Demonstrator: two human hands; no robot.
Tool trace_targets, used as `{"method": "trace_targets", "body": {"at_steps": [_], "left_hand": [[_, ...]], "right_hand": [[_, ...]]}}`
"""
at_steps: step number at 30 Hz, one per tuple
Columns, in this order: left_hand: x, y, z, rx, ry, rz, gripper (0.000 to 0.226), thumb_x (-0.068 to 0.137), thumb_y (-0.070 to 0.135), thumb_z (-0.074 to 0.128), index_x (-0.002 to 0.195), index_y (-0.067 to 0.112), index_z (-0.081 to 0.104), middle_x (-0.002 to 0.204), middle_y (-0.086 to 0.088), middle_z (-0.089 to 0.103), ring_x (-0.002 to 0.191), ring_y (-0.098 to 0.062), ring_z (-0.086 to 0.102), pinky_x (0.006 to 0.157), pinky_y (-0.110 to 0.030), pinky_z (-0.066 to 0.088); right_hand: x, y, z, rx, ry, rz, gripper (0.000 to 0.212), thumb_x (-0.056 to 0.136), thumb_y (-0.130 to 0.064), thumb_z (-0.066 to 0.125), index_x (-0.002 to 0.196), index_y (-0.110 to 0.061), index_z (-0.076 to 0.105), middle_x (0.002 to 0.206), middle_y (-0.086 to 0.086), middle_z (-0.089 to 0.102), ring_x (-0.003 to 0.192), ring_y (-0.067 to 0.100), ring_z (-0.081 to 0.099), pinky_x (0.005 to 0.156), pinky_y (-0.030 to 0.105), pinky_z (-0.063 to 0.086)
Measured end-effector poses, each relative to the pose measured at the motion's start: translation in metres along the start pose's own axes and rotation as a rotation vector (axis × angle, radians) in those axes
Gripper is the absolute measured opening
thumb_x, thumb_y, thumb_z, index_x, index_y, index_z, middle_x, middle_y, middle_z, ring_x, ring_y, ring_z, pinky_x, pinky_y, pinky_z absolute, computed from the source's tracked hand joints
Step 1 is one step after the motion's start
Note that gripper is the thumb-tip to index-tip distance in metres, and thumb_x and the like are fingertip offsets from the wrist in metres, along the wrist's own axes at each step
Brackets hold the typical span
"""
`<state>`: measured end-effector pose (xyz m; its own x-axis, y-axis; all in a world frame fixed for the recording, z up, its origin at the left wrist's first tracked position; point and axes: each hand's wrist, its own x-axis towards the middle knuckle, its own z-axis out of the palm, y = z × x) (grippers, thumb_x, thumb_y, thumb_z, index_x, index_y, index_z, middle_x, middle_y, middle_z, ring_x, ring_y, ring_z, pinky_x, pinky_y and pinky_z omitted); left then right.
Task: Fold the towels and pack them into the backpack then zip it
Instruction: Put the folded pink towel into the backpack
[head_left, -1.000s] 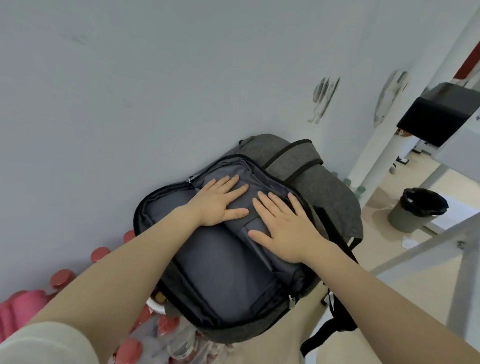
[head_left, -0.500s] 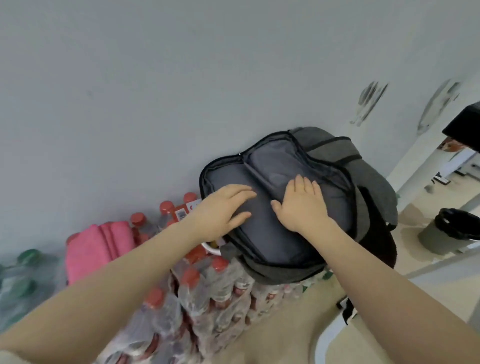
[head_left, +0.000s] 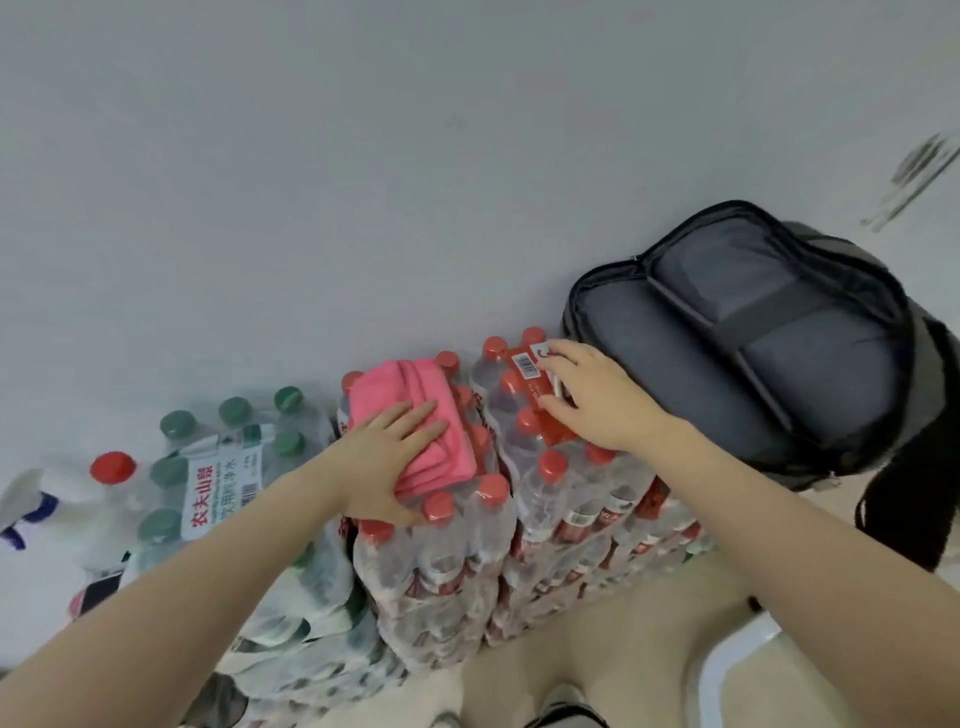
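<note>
Wall (head_left: 363, 156): one pale grey surface fills the upper half of the view; the packs and the backpack stand against it.
Backpack (head_left: 753, 353): one, dark grey, main compartment unzipped and gaping, lying on the right end of the bottle packs with its open side up; grey lining and two inner straps show; no towel can be seen inside it.
Red-capped bottle packs (head_left: 519, 519): shrink-wrapped packs of water bottles, stacked in layers; at least two packs side by side on top; the exact count of bottles cannot be told.
Green-capped bottle pack (head_left: 218, 467): one visible, just left of the red-capped packs, with a white label in red and green print; about seven green caps show.
Towel (head_left: 415, 410): one, pink, folded into a thick oblong with layered edges, lying on the caps of the left red-capped pack, near the wall, well apart from the backpack.
Left hand (head_left: 389, 462): flat on the towel's near end, fingers straight, thumb curled under the near edge; grip clamped on the towel.
Right hand (head_left: 592, 400): over the right red-capped pack, between towel and backpack; fingers loosely spread, grip apart, holding nothing.
Single red cap (head_left: 111, 466): one, far left, on a blurred white object.
</note>
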<state>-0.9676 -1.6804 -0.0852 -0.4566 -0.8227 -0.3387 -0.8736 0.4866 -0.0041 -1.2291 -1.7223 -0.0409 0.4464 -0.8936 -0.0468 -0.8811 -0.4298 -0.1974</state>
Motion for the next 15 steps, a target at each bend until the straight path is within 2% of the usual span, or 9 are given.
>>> {"method": "trace_targets", "body": {"at_steps": [3,4,6,8,10,13,15], "left_hand": [[-0.004,0.000,0.010,-0.169,0.108,0.073,0.109,0.070,0.056,0.063,0.147,0.017,-0.003,0.156,-0.002,-0.010,0.144,-0.020,-0.002,0.116,-0.035,0.008],[-0.005,-0.001,0.015,-0.286,0.179,0.095,0.104,0.070,0.045,0.069,0.146,0.014,0.005,0.155,-0.001,-0.010,0.143,-0.017,-0.002,0.116,-0.034,0.012],[-0.010,-0.003,0.021,-0.531,0.349,0.102,0.084,0.068,0.030,0.072,0.133,0.019,0.020,0.154,-0.007,-0.007,0.142,-0.016,0.002,0.112,-0.036,0.026],[-0.013,-0.005,0.028,-0.601,0.520,0.018,0.065,0.063,0.039,0.064,0.114,0.024,0.026,0.152,-0.021,0.006,0.140,-0.029,0.016,0.105,-0.039,0.032],[-0.013,-0.006,0.037,-0.540,0.600,-0.099,0.066,0.058,0.054,0.057,0.108,0.018,0.033,0.142,-0.029,0.023,0.132,-0.041,0.027,0.101,-0.047,0.030],[-0.014,-0.004,0.041,-0.492,0.518,-0.141,0.081,0.056,0.061,0.050,0.114,0.004,0.050,0.135,-0.023,0.036,0.124,-0.040,0.037,0.101,-0.047,0.034],[-0.011,-0.007,0.043,-0.422,0.460,-0.034,0.093,0.060,0.064,0.044,0.132,0.005,0.044,0.145,-0.019,0.031,0.136,-0.036,0.028,0.112,-0.045,0.024]], "right_hand": [[-0.004,-0.034,0.017,0.045,-0.028,-0.161,0.046,0.093,-0.030,0.048,0.136,-0.015,0.042,0.153,0.006,0.026,0.142,0.022,0.022,0.116,0.035,0.019],[-0.004,-0.043,0.022,0.066,-0.056,-0.186,0.048,0.093,-0.030,0.048,0.138,-0.015,0.040,0.153,0.005,0.025,0.142,0.021,0.021,0.116,0.035,0.019],[-0.005,-0.057,0.034,0.095,-0.117,-0.178,0.054,0.093,-0.033,0.049,0.142,-0.017,0.033,0.154,0.004,0.021,0.141,0.021,0.021,0.116,0.036,0.022],[-0.003,-0.066,0.047,0.135,-0.172,-0.102,0.062,0.093,-0.034,0.049,0.146,-0.018,0.021,0.155,0.005,0.016,0.138,0.024,0.029,0.113,0.039,0.029],[-0.001,-0.072,0.055,0.226,-0.212,-0.031,0.073,0.091,-0.032,0.052,0.149,-0.021,0.009,0.156,0.006,0.011,0.131,0.028,0.039,0.106,0.038,0.038],[-0.003,-0.073,0.061,0.208,-0.211,-0.128,0.087,0.086,-0.023,0.058,0.148,-0.030,-0.003,0.157,0.005,-0.001,0.121,0.027,0.046,0.088,0.026,0.041],[-0.006,-0.075,0.062,0.153,-0.195,-0.236,0.087,0.084,-0.015,0.056,0.147,-0.035,0.000,0.157,0.002,-0.008,0.115,0.025,0.046,0.080,0.026,0.043]]}}
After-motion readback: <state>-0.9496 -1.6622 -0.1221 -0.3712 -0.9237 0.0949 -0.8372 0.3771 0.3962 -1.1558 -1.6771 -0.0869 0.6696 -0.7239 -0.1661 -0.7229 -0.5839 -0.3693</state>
